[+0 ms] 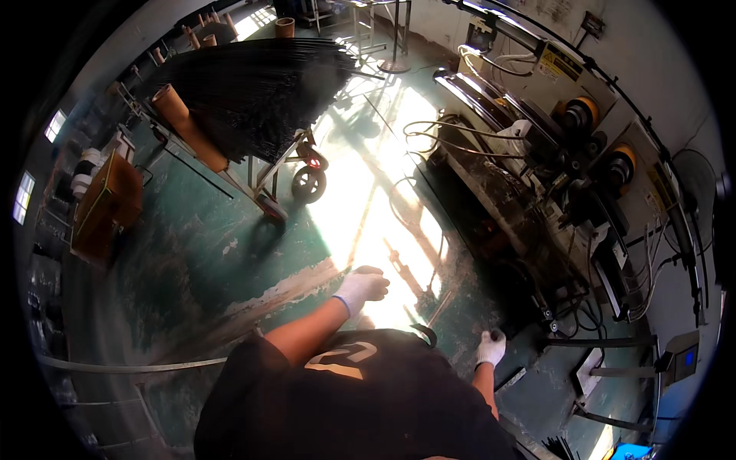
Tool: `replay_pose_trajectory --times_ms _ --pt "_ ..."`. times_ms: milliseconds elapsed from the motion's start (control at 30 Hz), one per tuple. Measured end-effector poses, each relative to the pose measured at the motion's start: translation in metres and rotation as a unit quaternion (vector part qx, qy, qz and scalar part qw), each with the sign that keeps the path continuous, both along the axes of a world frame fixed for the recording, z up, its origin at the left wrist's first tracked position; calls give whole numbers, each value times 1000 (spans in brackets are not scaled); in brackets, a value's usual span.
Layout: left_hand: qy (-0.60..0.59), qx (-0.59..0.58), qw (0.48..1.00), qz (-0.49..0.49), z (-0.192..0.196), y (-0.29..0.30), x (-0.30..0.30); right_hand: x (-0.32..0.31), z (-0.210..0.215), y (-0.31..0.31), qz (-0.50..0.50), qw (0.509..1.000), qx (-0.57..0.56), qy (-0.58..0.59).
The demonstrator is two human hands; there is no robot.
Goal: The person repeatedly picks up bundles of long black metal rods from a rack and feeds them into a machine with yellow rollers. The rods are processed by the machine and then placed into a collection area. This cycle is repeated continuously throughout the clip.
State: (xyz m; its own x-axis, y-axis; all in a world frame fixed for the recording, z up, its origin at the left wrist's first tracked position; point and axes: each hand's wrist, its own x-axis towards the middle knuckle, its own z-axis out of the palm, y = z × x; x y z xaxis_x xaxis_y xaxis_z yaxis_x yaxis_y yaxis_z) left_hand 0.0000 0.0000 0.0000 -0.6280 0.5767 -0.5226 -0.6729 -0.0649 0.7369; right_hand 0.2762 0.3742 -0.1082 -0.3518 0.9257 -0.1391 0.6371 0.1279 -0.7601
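the long machine (537,176) lines the right wall, and the wheeled cart (253,100) carries dark rods. the left hand (362,289), gloved, curls loosely around a thin rod (368,222) over the sunlit floor (230,230); judged step: feeding that rod toward the machine, requiring alignment. the right hand (491,349) is fisted, contents indiscernible.

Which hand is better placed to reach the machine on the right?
Right, probably. The right hand hangs beside the machine base; the left hand is out over the sunlit floor, farther away.

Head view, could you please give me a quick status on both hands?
Left hand gloved, closed on a thin dark rod. Right hand gloved, fisted beside the machine. Rod cart stands well clear.
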Motion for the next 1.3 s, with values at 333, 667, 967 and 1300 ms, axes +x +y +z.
replay_pose_trajectory --times_ms 333,667,967,1300 --pt "-79 -110 955 263 -6 -147 -94 -439 258 -63 252 926 150 237" --pt "-113 -114 903 398 28 -145 -189 -768 306 -148 359 882 53 299" --pt "-147 6 862 485 19 -161 -277 -839 426 -325 622 723 300 7" --pt "-92 -12 893 440 -19 -210 -358 -882 442 -406 702 635 280 -161"
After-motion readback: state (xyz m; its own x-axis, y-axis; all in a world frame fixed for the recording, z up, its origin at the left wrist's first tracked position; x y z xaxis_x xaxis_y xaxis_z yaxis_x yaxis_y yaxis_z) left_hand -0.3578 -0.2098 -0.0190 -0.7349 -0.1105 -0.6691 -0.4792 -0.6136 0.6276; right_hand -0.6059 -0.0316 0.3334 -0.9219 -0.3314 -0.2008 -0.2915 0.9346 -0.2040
